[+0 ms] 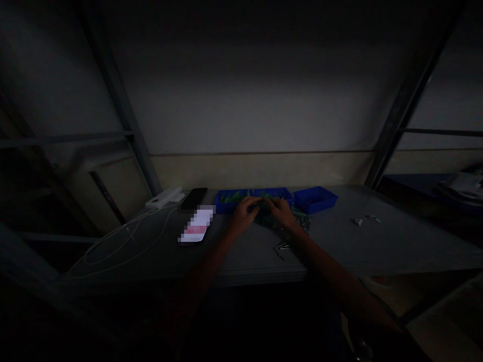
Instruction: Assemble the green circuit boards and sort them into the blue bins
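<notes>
My left hand and my right hand are close together over the table, with bent fingers and fingertips nearly meeting. Both look closed in a pinch. Whatever is between the fingertips is too small and dark to name. Below and between the hands lies a dark green heap, partly covered by them. Just behind stands a blue divided tray with green pieces in it. Small shiny metal parts lie beside my right wrist, and several slim metal pieces are nearer the front edge.
Right of the tray sits a smaller blue bin. Two small metal pieces lie farther right. On the left are a lit phone, a dark phone-like slab, a white power strip and loose white cables. Metal posts frame the grey table.
</notes>
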The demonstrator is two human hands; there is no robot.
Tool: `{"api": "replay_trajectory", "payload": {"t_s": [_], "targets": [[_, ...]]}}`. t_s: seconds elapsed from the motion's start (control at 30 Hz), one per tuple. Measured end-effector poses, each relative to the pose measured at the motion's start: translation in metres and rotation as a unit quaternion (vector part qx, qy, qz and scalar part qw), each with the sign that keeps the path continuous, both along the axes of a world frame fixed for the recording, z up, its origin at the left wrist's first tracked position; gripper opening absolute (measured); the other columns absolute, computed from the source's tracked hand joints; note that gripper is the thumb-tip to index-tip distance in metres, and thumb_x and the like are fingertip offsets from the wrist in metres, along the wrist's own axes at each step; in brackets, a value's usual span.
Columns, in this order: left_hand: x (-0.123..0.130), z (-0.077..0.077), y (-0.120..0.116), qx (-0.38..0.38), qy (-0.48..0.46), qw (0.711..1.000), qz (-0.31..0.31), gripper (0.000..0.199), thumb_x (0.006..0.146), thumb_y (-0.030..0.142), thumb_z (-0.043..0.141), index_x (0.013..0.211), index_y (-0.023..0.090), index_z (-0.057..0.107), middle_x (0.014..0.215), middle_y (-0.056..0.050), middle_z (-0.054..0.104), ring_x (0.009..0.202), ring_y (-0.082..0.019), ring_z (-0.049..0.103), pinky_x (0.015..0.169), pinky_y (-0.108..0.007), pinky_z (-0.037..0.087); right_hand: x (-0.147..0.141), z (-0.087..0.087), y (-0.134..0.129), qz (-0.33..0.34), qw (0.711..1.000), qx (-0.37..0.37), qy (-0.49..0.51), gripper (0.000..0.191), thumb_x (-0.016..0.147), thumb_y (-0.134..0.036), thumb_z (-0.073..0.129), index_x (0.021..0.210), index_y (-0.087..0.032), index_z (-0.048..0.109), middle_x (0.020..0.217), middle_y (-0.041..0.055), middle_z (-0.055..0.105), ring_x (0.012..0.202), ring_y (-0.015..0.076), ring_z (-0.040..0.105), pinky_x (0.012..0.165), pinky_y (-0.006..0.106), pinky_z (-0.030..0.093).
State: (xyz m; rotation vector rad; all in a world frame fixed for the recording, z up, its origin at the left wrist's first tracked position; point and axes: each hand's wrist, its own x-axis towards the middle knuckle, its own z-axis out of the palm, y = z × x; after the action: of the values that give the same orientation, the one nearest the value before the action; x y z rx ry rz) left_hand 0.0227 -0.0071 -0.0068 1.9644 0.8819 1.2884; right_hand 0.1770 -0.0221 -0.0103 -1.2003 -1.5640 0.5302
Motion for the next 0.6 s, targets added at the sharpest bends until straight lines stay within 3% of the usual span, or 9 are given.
{"api": "replay_trajectory", "payload": {"t_s": [0.13, 0.23, 0.37, 0.47, 0.53, 0.6], "targets": [[-0.004, 0.003, 0.007, -0.198, -0.128, 0.972, -0.001, 0.039, 0.081, 0.048, 0.045, 0.092, 0.015, 0.064, 0.091, -0.01, 0.065, 0.079, -0.02, 0.062, 0.071, -0.033, 0.047, -0.003, 0.001, -0.004, -0.019, 0.987, 0.097, -0.13, 0.024, 0.082, -0.026, 0.046, 0.086, -0.015, 0.067, 0.074, 0.004, 0.057, 0.071, 0.0154, 0.051, 0.069, 0.027, 0.041], [-0.006, 0.003, 0.009, -0.275, -0.191, 0.942, -0.022, 0.043, 0.082, 0.053, 0.041, 0.089, 0.015, 0.062, 0.083, -0.01, 0.066, 0.073, -0.02, 0.062, 0.066, -0.033, 0.046, -0.006, -0.003, -0.005, 0.002, 0.97, 0.143, -0.197, 0.035, 0.077, -0.011, 0.047, 0.106, -0.02, 0.065, 0.093, 0.0079, 0.057, 0.087, 0.0176, 0.052, 0.082, 0.031, 0.042], [-0.007, 0.001, 0.007, -0.26, -0.176, 0.949, 0.004, 0.02, 0.075, 0.028, 0.058, 0.091, 0.017, 0.063, 0.092, -0.007, 0.065, 0.08, -0.018, 0.061, 0.065, -0.029, 0.045, -0.008, -0.011, -0.004, 0.017, 0.96, 0.175, -0.218, 0.046, 0.071, -0.002, 0.047, 0.108, -0.024, 0.064, 0.11, 0.0087, 0.05, 0.105, 0.0206, 0.047, 0.093, 0.039, 0.039], [-0.014, 0.006, 0.011, -0.21, -0.105, 0.971, 0.053, 0.026, 0.072, 0.019, 0.058, 0.097, 0.016, 0.062, 0.088, -0.007, 0.066, 0.077, -0.017, 0.061, 0.064, -0.027, 0.046, -0.007, -0.013, -0.001, 0.006, 0.961, 0.178, -0.21, 0.05, 0.071, -0.001, 0.045, 0.111, -0.025, 0.063, 0.115, 0.0088, 0.046, 0.107, 0.0207, 0.045, 0.094, 0.039, 0.04], [-0.028, 0.017, 0.02, -0.15, -0.067, 0.979, 0.118, 0.03, 0.072, 0.018, 0.056, 0.102, 0.015, 0.06, 0.086, -0.007, 0.066, 0.075, -0.017, 0.061, 0.064, -0.027, 0.047, -0.005, -0.013, 0.0, -0.016, 0.966, 0.173, -0.191, 0.049, 0.071, -0.002, 0.045, 0.113, -0.022, 0.061, 0.115, 0.01, 0.044, 0.106, 0.0205, 0.046, 0.094, 0.038, 0.041], [-0.047, 0.034, 0.031, -0.099, -0.034, 0.971, 0.217, 0.032, 0.074, 0.02, 0.055, 0.105, 0.016, 0.058, 0.09, -0.008, 0.067, 0.075, -0.018, 0.062, 0.066, -0.028, 0.048, -0.002, -0.011, 0.001, -0.045, 0.971, 0.166, -0.167, 0.043, 0.073, -0.006, 0.047, 0.111, -0.02, 0.062, 0.113, 0.0107, 0.044, 0.104, 0.0205, 0.047, 0.094, 0.037, 0.041]]}}
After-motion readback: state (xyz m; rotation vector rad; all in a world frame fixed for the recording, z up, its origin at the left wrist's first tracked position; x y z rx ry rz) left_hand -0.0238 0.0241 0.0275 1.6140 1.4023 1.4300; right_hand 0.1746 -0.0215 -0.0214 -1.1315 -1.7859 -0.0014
